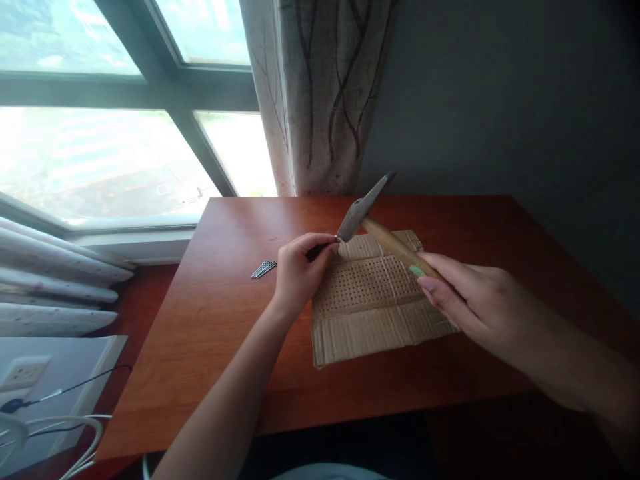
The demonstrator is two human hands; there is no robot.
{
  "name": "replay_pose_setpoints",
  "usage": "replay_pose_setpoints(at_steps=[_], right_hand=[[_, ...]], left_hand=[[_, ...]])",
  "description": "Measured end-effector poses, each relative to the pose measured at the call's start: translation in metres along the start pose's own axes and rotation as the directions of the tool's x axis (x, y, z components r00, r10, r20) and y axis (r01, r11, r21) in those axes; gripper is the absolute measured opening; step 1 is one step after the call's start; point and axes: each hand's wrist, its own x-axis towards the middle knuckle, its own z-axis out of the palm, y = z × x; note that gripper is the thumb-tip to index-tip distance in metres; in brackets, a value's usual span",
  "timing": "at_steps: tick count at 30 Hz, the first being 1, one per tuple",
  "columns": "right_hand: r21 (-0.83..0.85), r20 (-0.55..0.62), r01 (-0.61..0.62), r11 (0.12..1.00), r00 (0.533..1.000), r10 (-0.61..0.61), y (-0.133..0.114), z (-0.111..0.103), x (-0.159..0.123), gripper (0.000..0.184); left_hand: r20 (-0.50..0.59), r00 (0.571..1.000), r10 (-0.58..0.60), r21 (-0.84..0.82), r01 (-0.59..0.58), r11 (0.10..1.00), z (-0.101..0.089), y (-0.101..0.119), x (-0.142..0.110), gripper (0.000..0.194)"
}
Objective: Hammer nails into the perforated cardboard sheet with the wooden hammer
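My left hand [303, 265] is closed in a pinch over the far left part of a brown cardboard sheet [363, 333]. Between thumb and forefinger it holds a nail [337, 238], of which only the small metal top shows. My right hand [463, 290] is wrapped round the wooden handle of a hammer [393, 243]. The hammer's grey head is tilted, its lower face at or just beside the nail's top; I cannot tell whether they touch. Many small holes in rows mark the middle of the cardboard. Left of my left hand lies a small bunch of nails [263, 269].
The reddish wooden table [215, 347] stands against a window [100, 160] and a patterned curtain [325, 100]. A grey wall [475, 100] rises behind it. At the lower left are a wall socket [25, 375] and white cables [90, 427], beside the table's edge.
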Motion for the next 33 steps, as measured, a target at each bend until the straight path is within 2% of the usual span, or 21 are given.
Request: replay_pose_setpoints(at_steps=[5, 11, 18, 29, 33], right_hand=[[0.018, 0.001, -0.023, 1.0, 1.0, 0.023, 0.005, 0.0, -0.003, 0.021], [0.025, -0.004, -0.016, 1.0, 1.0, 0.016, 0.009, 0.003, -0.004, 0.019], [0.009, 0.0, -0.009, 1.0, 1.0, 0.009, 0.008, 0.004, -0.001, 0.019], [-0.035, 0.043, -0.014, 0.999, 0.999, 0.015, 0.007, 0.003, 0.004, 0.023], [-0.045, 0.019, 0.01, 0.999, 1.0, -0.009, 0.004, 0.002, 0.004, 0.021]], left_hand=[[0.021, 0.999, 0.045, 0.041, -0.046, 0.998, 0.01, 0.001, 0.002, 0.009], [0.046, 0.997, 0.06, 0.098, -0.065, 0.993, 0.012, -0.006, 0.0, 0.009], [0.069, 0.997, 0.029, 0.119, -0.037, 0.992, 0.01, -0.004, 0.0, 0.009], [0.044, 0.999, 0.023, 0.098, -0.027, 0.995, 0.012, -0.006, -0.003, 0.008], [0.034, 0.999, 0.014, 0.071, -0.016, 0.997, 0.013, -0.007, -0.003, 0.008]])
